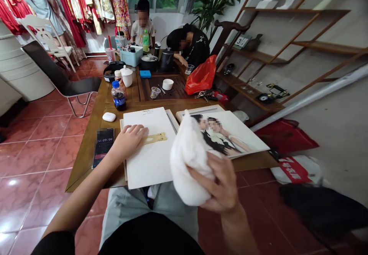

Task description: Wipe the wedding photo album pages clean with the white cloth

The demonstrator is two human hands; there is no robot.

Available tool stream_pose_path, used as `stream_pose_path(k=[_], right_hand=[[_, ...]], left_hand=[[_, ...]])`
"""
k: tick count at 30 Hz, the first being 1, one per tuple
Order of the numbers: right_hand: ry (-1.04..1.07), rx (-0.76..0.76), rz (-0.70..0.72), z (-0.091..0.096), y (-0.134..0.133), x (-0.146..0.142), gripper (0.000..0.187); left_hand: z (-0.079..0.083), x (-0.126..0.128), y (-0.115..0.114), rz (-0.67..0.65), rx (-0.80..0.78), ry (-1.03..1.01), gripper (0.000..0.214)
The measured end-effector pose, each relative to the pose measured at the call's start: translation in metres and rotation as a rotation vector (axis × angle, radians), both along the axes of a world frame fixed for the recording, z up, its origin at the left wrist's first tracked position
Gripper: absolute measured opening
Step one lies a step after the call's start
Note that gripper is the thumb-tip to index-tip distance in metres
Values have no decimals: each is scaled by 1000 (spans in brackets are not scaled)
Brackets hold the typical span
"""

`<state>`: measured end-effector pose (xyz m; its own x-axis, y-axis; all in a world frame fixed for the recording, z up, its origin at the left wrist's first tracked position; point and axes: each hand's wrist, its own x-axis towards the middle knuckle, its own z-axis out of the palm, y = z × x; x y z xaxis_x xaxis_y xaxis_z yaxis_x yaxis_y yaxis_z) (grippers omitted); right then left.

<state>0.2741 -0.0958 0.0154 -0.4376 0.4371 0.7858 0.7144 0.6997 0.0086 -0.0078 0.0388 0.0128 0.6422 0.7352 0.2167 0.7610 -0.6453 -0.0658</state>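
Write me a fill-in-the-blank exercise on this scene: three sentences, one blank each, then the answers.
The white fluffy wad is gripped by the ____ hand.
The left hand rests on the white board, and the phone lies on the tabletop at that board's ____ side.
The plastic bottle of dark drink has a ____ cap.
Missing words: right; left; blue.

09:00 on phone (103,147), 3/4 on card (240,41)
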Motion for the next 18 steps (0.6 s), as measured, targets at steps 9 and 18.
stream_pose_path(k=[9,18], right_hand=[[-211,43,-381,15,39,85,53],[-182,-388,-426,-30,91,140,48]], left_hand=[[14,54,8,-196,-162,20,37],[10,99,48,-175,-201,1,40]])
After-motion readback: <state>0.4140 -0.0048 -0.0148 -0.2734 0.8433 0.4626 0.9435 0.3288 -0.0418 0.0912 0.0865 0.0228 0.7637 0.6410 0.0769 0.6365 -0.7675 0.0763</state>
